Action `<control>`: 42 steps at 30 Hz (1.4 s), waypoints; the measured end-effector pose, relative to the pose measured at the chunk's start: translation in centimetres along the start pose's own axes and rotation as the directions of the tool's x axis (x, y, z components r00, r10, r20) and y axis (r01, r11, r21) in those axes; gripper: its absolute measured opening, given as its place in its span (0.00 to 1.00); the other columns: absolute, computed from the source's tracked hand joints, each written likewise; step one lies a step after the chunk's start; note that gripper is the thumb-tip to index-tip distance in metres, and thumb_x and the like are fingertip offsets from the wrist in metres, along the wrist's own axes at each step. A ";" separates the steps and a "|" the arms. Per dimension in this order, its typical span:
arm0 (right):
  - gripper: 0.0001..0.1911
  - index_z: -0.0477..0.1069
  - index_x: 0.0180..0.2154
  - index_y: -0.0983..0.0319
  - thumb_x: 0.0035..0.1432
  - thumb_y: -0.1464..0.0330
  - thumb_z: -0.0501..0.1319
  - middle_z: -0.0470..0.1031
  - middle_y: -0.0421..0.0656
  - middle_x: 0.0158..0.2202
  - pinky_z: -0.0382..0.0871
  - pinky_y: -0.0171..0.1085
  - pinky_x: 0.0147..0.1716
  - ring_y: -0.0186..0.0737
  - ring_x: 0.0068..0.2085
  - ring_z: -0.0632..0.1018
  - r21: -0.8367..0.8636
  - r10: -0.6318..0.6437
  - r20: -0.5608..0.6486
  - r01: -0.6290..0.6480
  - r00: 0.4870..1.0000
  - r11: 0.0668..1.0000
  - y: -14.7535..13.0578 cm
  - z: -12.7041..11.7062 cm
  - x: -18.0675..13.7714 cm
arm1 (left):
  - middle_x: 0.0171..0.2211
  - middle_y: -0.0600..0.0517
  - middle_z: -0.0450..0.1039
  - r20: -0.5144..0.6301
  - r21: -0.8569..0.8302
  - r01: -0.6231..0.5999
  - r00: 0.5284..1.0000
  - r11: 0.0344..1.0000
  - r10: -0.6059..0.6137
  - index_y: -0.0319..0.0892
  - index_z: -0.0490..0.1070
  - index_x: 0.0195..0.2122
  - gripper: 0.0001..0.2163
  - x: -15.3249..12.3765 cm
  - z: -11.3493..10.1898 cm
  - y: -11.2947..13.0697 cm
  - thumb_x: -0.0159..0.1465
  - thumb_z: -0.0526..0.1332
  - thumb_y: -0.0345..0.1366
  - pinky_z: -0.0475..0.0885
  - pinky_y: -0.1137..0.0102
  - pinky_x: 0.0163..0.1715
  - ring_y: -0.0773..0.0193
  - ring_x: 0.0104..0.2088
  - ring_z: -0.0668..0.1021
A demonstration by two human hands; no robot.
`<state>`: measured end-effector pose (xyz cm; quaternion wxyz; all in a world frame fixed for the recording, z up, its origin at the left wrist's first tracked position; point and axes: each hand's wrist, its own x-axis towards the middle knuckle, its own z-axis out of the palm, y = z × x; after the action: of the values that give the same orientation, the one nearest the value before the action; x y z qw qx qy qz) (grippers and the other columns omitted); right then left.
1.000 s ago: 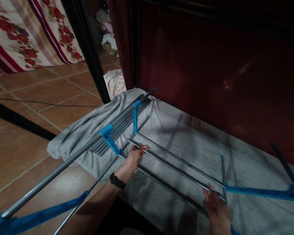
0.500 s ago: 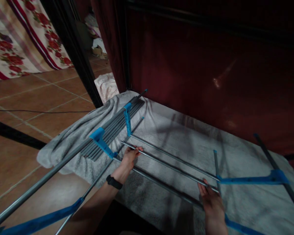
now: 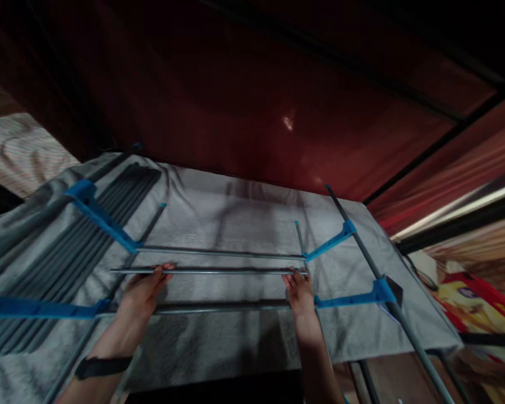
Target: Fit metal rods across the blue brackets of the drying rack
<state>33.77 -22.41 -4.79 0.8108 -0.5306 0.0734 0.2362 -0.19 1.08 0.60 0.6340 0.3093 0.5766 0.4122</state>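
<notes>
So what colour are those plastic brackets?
Bright blue; the brackets show best in the head view.

The thin rod (image 3: 210,271) is bare metal, smooth, with a dull grey shine. The brackets (image 3: 103,219) are bright blue plastic, smooth and matt. The bundle of rods (image 3: 79,235) looks like darker, matt metal. Under them lies a grey blanket (image 3: 244,207) of soft, fuzzy cloth. The dark red wall (image 3: 256,101) is glossy and catches a highlight. The wristband (image 3: 101,367) looks matt black.
</notes>
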 end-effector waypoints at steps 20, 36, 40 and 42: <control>0.09 0.75 0.31 0.56 0.50 0.70 0.73 0.85 0.38 0.34 0.83 0.39 0.43 0.37 0.37 0.84 0.054 -0.024 0.071 0.020 0.997 0.998 0.4 -0.3 -0.2 | 0.28 0.52 0.82 -0.052 -0.010 0.056 0.997 0.998 -0.056 0.44 0.74 0.27 0.09 0.4 0.5 0.3 0.61 0.62 0.24 0.81 0.65 0.43 0.56 0.39 0.85; 0.10 0.77 0.32 0.56 0.50 0.67 0.76 0.85 0.39 0.34 0.82 0.40 0.43 0.38 0.37 0.84 -0.004 0.003 0.019 -0.002 1.000 1.000 0.7 -0.6 0.2 | 0.29 0.51 0.82 -0.040 -0.026 0.047 0.998 0.999 -0.048 0.43 0.75 0.27 0.08 0.1 0.3 0.0 0.60 0.63 0.23 0.82 0.62 0.49 0.54 0.42 0.85; 0.10 0.76 0.32 0.56 0.50 0.67 0.75 0.85 0.39 0.35 0.82 0.39 0.42 0.39 0.39 0.85 -0.066 0.017 0.037 -0.014 0.999 0.998 0.4 -1.1 0.8 | 0.29 0.51 0.81 -0.051 -0.067 0.082 0.995 0.994 -0.086 0.43 0.75 0.28 0.08 -0.3 0.7 0.3 0.58 0.64 0.22 0.82 0.63 0.49 0.56 0.40 0.85; 0.11 0.76 0.31 0.55 0.49 0.67 0.76 0.85 0.39 0.35 0.82 0.40 0.43 0.40 0.40 0.85 -0.108 0.028 0.053 -0.022 0.998 0.994 0.2 -1.4 1.0 | 0.29 0.51 0.81 -0.064 -0.077 0.085 0.994 0.993 -0.090 0.43 0.74 0.28 0.08 -0.5 0.9 0.4 0.58 0.64 0.22 0.82 0.64 0.48 0.56 0.40 0.85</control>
<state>34.75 -23.27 -5.89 0.7798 -0.5657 0.0451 0.2645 0.61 0.84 1.30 0.6425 0.2461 0.5951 0.4153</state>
